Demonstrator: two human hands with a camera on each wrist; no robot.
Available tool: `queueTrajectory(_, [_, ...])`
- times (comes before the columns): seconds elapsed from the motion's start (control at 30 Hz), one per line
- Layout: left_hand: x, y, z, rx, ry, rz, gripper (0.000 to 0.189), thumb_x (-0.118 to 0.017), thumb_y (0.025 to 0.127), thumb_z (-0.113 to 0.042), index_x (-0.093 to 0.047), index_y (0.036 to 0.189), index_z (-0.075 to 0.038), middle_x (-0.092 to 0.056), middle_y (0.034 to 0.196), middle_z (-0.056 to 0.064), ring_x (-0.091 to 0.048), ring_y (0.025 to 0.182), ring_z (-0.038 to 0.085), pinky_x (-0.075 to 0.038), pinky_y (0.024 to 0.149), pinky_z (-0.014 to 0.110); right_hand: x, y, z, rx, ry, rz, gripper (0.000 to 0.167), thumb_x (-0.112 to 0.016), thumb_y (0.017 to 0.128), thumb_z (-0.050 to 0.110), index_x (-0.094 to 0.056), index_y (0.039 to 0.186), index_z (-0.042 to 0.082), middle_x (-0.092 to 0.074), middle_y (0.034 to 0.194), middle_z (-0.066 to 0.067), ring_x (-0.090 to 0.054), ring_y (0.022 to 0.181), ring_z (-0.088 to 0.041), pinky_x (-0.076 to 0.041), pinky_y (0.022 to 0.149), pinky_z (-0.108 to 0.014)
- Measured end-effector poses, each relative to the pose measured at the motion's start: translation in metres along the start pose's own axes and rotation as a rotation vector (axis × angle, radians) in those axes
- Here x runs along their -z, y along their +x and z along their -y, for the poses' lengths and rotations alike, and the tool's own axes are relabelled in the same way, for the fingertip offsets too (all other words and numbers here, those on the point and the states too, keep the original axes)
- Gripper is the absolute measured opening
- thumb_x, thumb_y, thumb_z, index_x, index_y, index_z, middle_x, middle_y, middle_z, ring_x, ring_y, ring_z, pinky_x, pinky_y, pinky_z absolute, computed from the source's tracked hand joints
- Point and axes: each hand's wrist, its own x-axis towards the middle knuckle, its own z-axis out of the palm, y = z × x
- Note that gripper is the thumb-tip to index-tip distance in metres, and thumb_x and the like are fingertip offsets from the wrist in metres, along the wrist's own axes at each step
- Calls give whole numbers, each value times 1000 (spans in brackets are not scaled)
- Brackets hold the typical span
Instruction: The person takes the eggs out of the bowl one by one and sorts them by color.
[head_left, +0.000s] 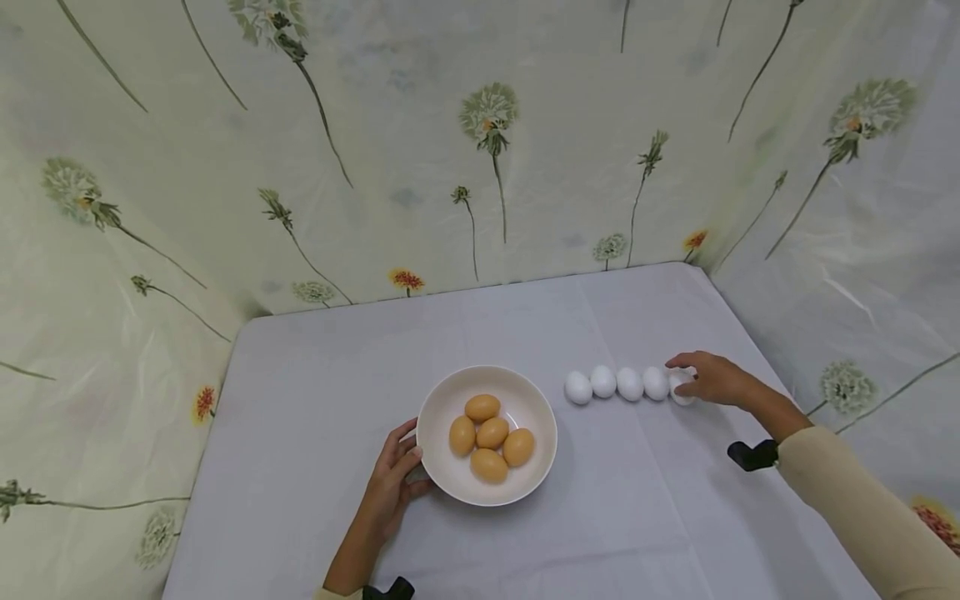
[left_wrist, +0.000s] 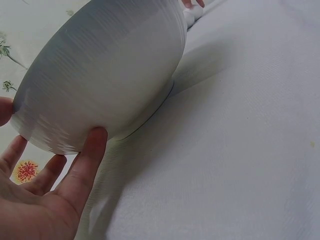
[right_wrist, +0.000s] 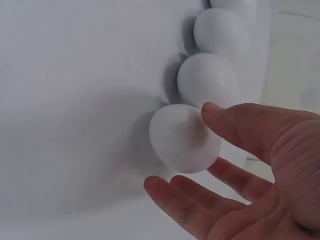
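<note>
In the head view, my left hand (head_left: pixel 394 479) holds the left side of a white bowl (head_left: pixel 542 417), thumb at the rim. In the left wrist view, fingers (left_wrist: pixel 82 172) lie against the outside of the bowl (left_wrist: pixel 110 65). Several brown eggs (head_left: pixel 492 432) lie inside the bowl. To its right, several white eggs (head_left: pixel 629 384) form a row. My right hand (head_left: pixel 716 379) is around the rightmost white egg (right_wrist: pixel 175 137). In the right wrist view, the thumb (right_wrist: pixel 215 112) is at the egg's side, while the other fingers are spread below with a gap visible.
A white cloth covers the table (head_left: pixel 322 375). Floral sheeting (head_left: pixel 420 150) rises behind it and along both sides. Dark wrist devices, one of them (head_left: pixel 752 455) by the right sleeve, sit at both wrists.
</note>
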Motion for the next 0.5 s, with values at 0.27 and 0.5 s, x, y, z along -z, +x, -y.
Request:
queueTrajectory(0.27, [1, 0, -2, -2, -4, 2, 56, -60, 99, -29, -37, 151, -24, -44, 150, 17, -62, 118, 25, -58, 86, 46, 17, -10, 24, 39, -58, -47, 59, -69, 93, 21, -47, 141, -4, -44, 140, -38, -47, 123, -56, -47, 94, -64])
queueTrajectory(0.5, [1, 0, -1, 3, -3, -1, 56, -60, 99, -29, -38, 150, -25, -44, 150, 15, -62, 118, 24, -58, 86, 45, 21, -17, 68, 192, -112, -100, 56, -65, 96, 26, -50, 140, -5, -48, 140, -35, -42, 131, -54, -39, 104, -66])
